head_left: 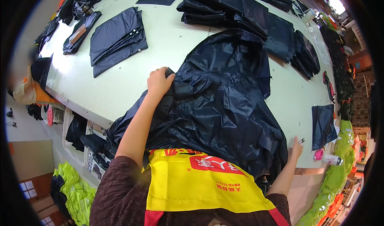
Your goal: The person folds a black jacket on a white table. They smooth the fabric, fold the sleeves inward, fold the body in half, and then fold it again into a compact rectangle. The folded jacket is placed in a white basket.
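Observation:
A large, dark, shiny garment (224, 94) lies crumpled across the white table (160, 38), its near part hanging over the edge against my yellow apron (192, 190). A flap or pocket-like patch shows near its middle. My left hand (159, 83) is closed on the garment's left edge, with a dark bit of cloth bunched at the fingertips. Beyond the garment's lower right side, my right hand (296, 148) rests low at the table's edge. From its fingers pokes a small tool (302, 141) with a dark tip, too small to name exactly.
Folded dark stacks lie at far left (118, 38) and at the back (216, 6). On the right are a small dark cloth piece (323, 127) and a clear bottle (332, 159). Lime-green material (340, 166) runs along the right side. Another person (30, 86) is at far left.

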`<state>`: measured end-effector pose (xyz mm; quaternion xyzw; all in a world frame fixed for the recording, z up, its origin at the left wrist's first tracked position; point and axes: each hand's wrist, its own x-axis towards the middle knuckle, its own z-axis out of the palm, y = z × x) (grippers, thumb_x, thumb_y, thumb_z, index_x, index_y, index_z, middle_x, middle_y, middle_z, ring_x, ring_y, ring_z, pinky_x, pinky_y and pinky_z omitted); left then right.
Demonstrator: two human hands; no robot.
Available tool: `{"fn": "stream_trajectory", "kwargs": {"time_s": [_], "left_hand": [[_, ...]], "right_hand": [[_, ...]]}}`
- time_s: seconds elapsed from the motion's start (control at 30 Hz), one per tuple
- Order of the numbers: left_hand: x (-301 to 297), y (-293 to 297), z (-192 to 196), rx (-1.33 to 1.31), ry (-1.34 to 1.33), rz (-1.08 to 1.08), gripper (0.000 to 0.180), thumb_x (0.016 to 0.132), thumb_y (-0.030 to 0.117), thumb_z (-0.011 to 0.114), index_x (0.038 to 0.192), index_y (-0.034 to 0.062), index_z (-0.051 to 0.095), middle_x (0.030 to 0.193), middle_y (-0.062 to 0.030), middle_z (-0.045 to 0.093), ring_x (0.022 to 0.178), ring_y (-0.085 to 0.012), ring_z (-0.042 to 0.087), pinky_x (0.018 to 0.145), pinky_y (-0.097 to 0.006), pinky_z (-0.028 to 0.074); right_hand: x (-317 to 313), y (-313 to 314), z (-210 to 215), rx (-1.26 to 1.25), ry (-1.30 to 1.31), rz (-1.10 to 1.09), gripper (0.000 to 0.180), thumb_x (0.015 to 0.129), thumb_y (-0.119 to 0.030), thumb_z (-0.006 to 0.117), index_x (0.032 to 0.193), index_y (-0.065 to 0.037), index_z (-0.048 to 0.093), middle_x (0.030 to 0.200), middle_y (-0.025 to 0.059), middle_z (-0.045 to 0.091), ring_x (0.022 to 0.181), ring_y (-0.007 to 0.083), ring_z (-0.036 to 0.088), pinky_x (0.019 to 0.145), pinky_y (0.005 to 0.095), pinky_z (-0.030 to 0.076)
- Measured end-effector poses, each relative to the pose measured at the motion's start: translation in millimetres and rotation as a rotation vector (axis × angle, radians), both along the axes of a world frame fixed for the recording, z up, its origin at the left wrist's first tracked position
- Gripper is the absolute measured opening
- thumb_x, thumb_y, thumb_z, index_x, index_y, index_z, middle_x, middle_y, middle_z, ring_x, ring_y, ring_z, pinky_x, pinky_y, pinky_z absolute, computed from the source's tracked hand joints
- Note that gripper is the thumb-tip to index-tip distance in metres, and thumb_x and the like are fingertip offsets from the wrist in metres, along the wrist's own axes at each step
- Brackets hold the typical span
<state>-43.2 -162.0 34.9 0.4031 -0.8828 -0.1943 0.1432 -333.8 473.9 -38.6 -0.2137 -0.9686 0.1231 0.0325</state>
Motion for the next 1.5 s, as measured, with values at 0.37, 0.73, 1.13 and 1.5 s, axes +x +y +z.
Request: {"fn": "stream_trajectory", "kwargs": {"time_s": [0.37, 0.73, 1.13, 1.5], "left_hand": [[-47.0, -58.0, -56.9, 0.68, 0.406, -0.022, 0.033, 0.083, 0.013, 0.061, 0.111, -0.0034, 0.06, 0.097, -0.0122, 0.065, 0.074, -0.0162, 0.061, 0.068, -0.027, 0.048], [-65.2, -34.8, -85.8, 0.641, 0.613, 0.043, 0.036, 0.08, 0.031, 0.068, 0.098, -0.0001, 0.067, 0.074, -0.0098, 0.065, 0.059, -0.0144, 0.057, 0.059, -0.026, 0.046], [-64.0, -22.8, -72.6, 0.518, 0.494, 0.075, 0.027, 0.08, 0.029, 0.067, 0.091, 0.0051, 0.07, 0.07, -0.0077, 0.064, 0.063, -0.0163, 0.059, 0.061, -0.028, 0.046], [-65.3, -22.4, -67.9, 0.508, 0.459, 0.062, 0.025, 0.081, 0.028, 0.067, 0.092, 0.0051, 0.07, 0.07, -0.0077, 0.065, 0.062, -0.0145, 0.058, 0.061, -0.027, 0.046]], "right_hand": [[-5.0, -64.5, 52.3, -1.705, -0.183, 0.112, 0.025, 0.086, -0.022, 0.06, 0.1, -0.003, 0.053, 0.073, 0.0026, 0.049, 0.068, 0.0142, 0.053, 0.056, 0.023, 0.047], [64.4, -430.9, 152.1, -1.092, -0.53, 1.139, 0.029, 0.095, -0.028, 0.045, 0.099, -0.003, 0.06, 0.064, 0.0002, 0.049, 0.049, 0.0056, 0.041, 0.044, 0.0193, 0.033], [87.7, -550.1, 117.4, 0.041, 0.169, 1.672, 0.028, 0.09, -0.031, 0.053, 0.085, -0.005, 0.061, 0.076, 0.0138, 0.061, 0.068, 0.0327, 0.061, 0.06, 0.0404, 0.049], [84.5, -568.5, 129.4, -0.024, 0.052, 1.628, 0.029, 0.089, -0.03, 0.052, 0.083, -0.005, 0.064, 0.08, 0.0152, 0.065, 0.077, 0.0331, 0.062, 0.067, 0.0405, 0.049]]}}
